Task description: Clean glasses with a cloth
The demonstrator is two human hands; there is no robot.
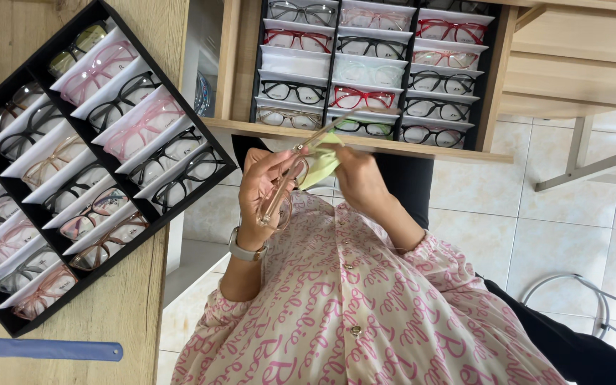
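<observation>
At frame centre, my left hand (265,192) grips pale pink glasses (283,192), fingers closed round the frame; my right hand (358,182) pinches a yellow-green cloth (320,162) against them.

A black display tray (16,324) lies slanted on the wooden table at the left, long and rectangular, split into rows of compartments. Each compartment holds a white card insert bearing a pair of glasses, with frames in black, pink, brown and clear tones. A second black tray (490,78) of the same kind sits in the open wooden drawer at the top, three columns wide, its white inserts carrying black, red, pink and pale frames. No labels, signs or screens can be made out.
</observation>
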